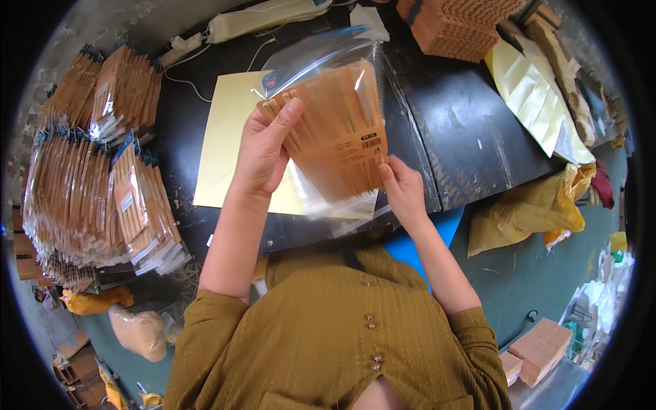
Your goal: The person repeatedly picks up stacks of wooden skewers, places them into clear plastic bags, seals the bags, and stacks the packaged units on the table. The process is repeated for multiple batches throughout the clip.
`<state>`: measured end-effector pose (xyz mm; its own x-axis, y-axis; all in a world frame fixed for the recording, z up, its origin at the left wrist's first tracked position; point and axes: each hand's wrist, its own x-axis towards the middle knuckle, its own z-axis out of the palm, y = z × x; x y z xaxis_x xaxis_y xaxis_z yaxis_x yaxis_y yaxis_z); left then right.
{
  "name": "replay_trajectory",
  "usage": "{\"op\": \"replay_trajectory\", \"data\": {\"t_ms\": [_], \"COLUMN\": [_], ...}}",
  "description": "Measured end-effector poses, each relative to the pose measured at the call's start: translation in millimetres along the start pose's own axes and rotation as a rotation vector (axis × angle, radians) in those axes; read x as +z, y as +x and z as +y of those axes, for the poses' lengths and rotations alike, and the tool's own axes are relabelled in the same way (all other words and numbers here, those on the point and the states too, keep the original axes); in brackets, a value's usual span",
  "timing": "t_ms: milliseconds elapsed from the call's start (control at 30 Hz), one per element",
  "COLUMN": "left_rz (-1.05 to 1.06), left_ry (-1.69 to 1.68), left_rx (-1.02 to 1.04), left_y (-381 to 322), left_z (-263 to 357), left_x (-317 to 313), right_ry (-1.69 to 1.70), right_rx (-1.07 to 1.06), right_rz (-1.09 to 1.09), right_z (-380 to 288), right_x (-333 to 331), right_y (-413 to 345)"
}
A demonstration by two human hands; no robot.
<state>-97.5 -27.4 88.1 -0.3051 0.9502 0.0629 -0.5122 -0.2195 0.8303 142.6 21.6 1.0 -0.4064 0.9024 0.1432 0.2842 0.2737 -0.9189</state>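
Note:
A brown cardboard card with slim wooden sticks, like chopsticks, is held up between my two hands. Its face bears printing and a barcode. My left hand pinches the upper left edge, thumb over the stick ends. At the lower right edge, my right hand grips with thumb and fingers. A clear plastic bag with a blue printed strip shows around the card's top; blur hides how far the card sits inside it. Beneath lies a pale yellow sheet on the black table.
Rows of bagged stick packs stand at the left. Stacked brown cards sit at the back right, near yellow-white sheets. A power strip and cables lie at the back. A yellow sack is beyond the table's right edge.

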Motion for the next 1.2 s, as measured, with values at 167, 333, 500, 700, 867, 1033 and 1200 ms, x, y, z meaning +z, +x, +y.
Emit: {"op": "replay_trajectory", "data": {"t_ms": [167,333,500,700,867,1033,1200], "left_rz": [-0.192,-0.355,-0.257,-0.277,-0.181,-0.283,-0.523], "left_ry": [0.427,0.424,0.447,0.442,0.607,0.745,0.44], "left_rx": [-0.097,0.008,-0.031,-0.006,-0.116,-0.29,0.103], "left_y": [1,-10,-15,-21,-20,-18,-16], "left_z": [20,25,3,-37,-42,-10,31], "left_x": [-1,-6,-12,-35,-36,-32,-14], "right_ry": [0.123,0.536,0.602,0.49,0.442,0.543,0.618], "right_rx": [-0.307,-0.265,-0.006,-0.092,-0.068,-0.081,-0.315], "right_rz": [-0.081,-0.398,-0.525,-0.461,-0.452,-0.388,-0.353], "right_z": [-36,-86,-102,-69,-50,-61,-100], "right_x": [-3,-15,7,25,29,23,-12], "right_y": [41,62,61,50,52,56,70]}}
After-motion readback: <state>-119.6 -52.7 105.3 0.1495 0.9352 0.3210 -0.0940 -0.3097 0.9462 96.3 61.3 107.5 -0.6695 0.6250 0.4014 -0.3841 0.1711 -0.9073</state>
